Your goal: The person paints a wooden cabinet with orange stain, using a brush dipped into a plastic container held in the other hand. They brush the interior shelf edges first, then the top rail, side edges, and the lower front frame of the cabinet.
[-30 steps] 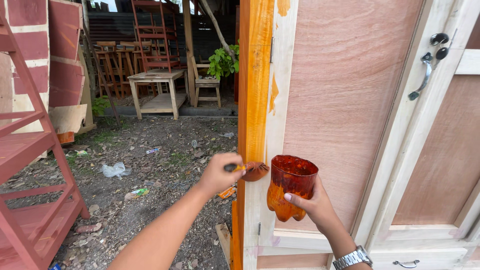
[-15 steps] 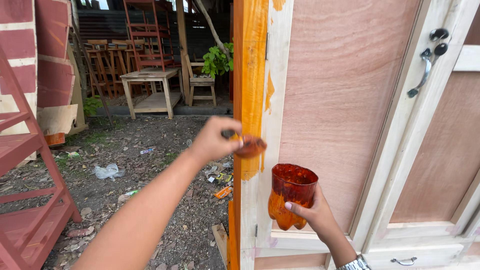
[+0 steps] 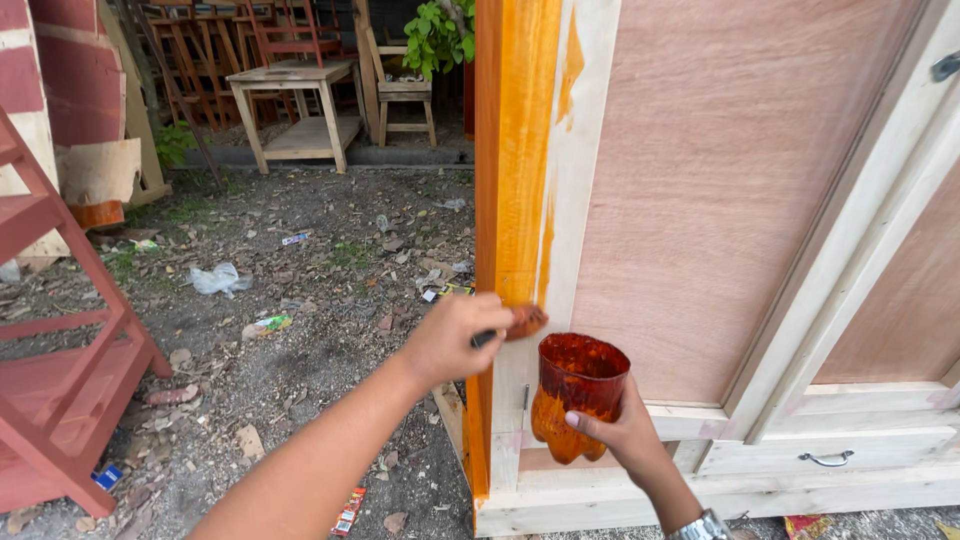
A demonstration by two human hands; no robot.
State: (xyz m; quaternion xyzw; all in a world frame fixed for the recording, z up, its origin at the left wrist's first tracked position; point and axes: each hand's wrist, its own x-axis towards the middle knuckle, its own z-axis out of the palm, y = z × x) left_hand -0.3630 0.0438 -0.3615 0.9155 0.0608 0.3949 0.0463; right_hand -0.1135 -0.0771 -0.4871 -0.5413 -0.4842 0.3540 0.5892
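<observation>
1. The left hand (image 3: 450, 335) is gripping a small brush (image 3: 522, 321), fingers curled tight around its dark handle, and is pressing the stain-soaked tip against the front post (image 3: 515, 180) of a wooden wardrobe (image 3: 720, 200).
2. The brush is showing only a short stub of handle and a brown-orange wet head; it is touching the post at about the height of the cup's rim, just left of it.
3. The right hand (image 3: 625, 435) is clasping a cut-off plastic bottle bottom (image 3: 575, 395) from below and behind, fingers wrapped closed around its lobed base, holding it upright just beside the brush.
4. This cup is looking translucent and coated inside with dark orange-red stain; how much liquid is lying in it cannot be told.
5. The post is shining glossy orange along its length, while streaks of stain are running onto the pale bare frame beside it.
6. The wardrobe's pinkish plywood panel and its lower drawer with a metal handle (image 3: 825, 459) are standing unstained.
7. Behind, red-painted furniture (image 3: 60, 400), a bare wooden table (image 3: 295, 100) and litter are sitting on the dirt ground (image 3: 300, 300).
</observation>
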